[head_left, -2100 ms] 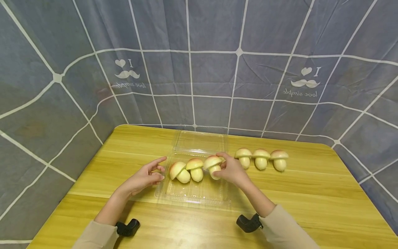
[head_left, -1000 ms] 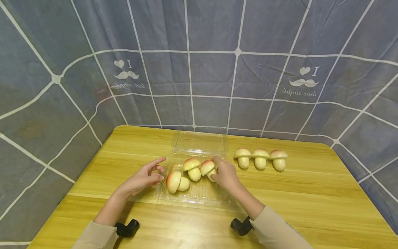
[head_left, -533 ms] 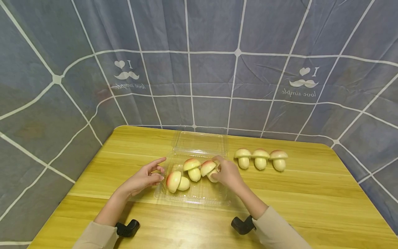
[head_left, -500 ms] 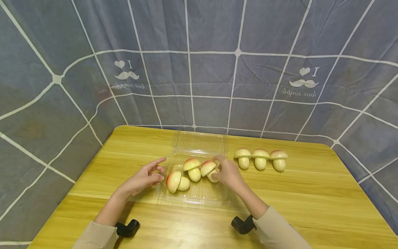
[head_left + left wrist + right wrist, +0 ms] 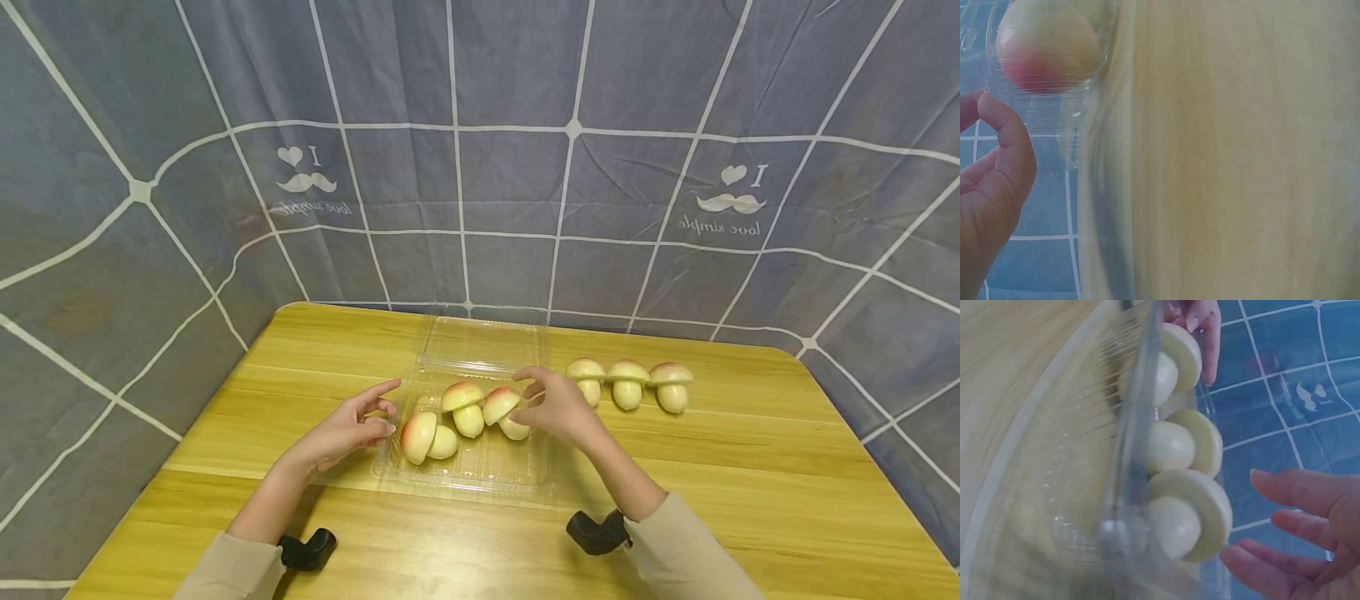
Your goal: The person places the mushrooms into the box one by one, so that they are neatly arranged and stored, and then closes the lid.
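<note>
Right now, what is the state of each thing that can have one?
Clear clamshell container: open, lid folded back.
Three mushroom-shaped pieces inside: lying at differing angles.
Three mushroom-shaped pieces outside: lying in a row.
Left hand: fingers bent, beside the container; contact unclear.
Right hand: holding nothing, beside rightmost inside piece.
Backdrop cloth: creased.

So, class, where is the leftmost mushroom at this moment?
In the head view, the leftmost mushroom lies inside the clear box, at its left side, between the left hand and the next mushroom.
</note>
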Action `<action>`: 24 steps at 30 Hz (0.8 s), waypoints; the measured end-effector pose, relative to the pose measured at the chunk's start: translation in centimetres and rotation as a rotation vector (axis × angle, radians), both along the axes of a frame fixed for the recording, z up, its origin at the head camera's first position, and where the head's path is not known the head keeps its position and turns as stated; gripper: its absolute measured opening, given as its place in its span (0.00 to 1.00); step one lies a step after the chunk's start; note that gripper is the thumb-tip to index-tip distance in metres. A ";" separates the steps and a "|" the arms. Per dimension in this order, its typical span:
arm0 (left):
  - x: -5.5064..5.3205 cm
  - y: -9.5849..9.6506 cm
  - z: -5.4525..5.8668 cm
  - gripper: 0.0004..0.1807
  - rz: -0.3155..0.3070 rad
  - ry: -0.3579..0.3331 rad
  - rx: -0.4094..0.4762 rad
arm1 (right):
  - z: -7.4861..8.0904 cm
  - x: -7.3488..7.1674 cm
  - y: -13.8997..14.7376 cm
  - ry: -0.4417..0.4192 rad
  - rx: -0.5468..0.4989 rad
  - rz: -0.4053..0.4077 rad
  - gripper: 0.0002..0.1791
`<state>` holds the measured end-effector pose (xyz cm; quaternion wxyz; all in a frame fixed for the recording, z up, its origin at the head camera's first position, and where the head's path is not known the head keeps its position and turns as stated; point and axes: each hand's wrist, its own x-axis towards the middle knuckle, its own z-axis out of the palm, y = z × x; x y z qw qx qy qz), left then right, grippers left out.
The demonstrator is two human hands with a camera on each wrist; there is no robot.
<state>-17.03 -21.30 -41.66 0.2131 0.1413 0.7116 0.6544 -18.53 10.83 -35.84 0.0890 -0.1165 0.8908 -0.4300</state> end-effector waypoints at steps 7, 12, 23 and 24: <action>0.0 0.0 0.1 0.40 0.000 0.007 -0.007 | 0.6 -0.2 -0.3 -0.056 -0.064 0.069 0.30; 0.0 0.0 0.2 0.40 -0.003 0.006 -0.005 | 1.0 -0.5 -0.9 -0.078 -0.085 0.131 0.30; -0.1 0.0 0.0 0.40 -0.007 0.011 0.013 | 1.3 -0.8 -3.2 -0.118 -0.158 0.265 0.31; -0.1 0.0 0.0 0.40 -0.006 0.011 0.014 | 1.2 -0.8 -3.4 -0.119 -0.161 0.276 0.30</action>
